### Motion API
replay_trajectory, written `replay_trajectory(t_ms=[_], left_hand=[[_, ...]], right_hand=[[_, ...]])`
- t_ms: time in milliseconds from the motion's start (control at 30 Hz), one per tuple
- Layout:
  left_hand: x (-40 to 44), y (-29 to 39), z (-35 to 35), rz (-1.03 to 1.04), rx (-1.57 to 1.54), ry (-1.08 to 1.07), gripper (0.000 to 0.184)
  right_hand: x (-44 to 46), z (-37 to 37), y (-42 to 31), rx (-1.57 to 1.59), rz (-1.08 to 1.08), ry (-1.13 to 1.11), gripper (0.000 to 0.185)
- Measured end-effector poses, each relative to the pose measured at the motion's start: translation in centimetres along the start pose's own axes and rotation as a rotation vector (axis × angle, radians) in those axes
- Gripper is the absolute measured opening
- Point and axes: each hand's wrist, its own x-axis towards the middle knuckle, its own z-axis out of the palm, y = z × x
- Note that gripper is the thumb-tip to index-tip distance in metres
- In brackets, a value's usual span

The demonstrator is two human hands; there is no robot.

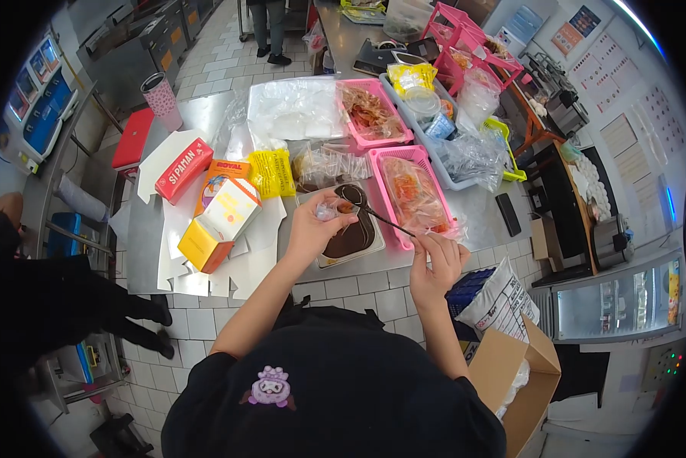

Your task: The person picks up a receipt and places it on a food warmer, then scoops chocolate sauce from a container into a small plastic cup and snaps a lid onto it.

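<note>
My left hand (317, 230) holds a small clear plastic bag (332, 209) above the left side of a white tub (375, 246) of dark brown paste. In my right hand (438, 262) is the thin handle of a dark spoon (389, 221), which slants up to the left. The spoon's dark-coated head lies at the bag, over the tub's back edge. What is inside the bag is hard to make out. Right of the tub stands a pink basket (376, 156) with bagged orange-red food (413, 192).
Behind are another pink basket (346, 114), clear bags (297, 107) and a blue-grey bin (404, 107). Boxes (219, 224) and a yellow packet (271, 173) lie left. A phone (508, 214) rests right. An open carton (503, 374) stands below right. People stand at left and back.
</note>
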Motion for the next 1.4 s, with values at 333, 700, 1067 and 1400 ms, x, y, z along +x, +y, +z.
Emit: replay_trajectory(t_ms=[333,700,1067,1400], left_hand=[[0.3,0.2,-0.9,-0.001,-0.020,0.004,0.044],[0.3,-0.8,-4.6,0.247,0.157,0.118,0.041],[-4.0,-2.1,-5.9,0.048,0.120,-0.215,0.040],[-5.9,1.4,-6.6,-0.039,-0.112,-0.172,0.019]], right_hand=[[-2.0,2.9,-0.6,0.689,0.728,-0.133,0.005],[-4.1,4.9,1.0,0.584,0.632,-0.138,0.010],[-0.7,6.7,-7.1,0.347,-0.011,-0.576,0.015],[-0.8,5.1,-6.6,0.806,0.306,-0.433,0.010]])
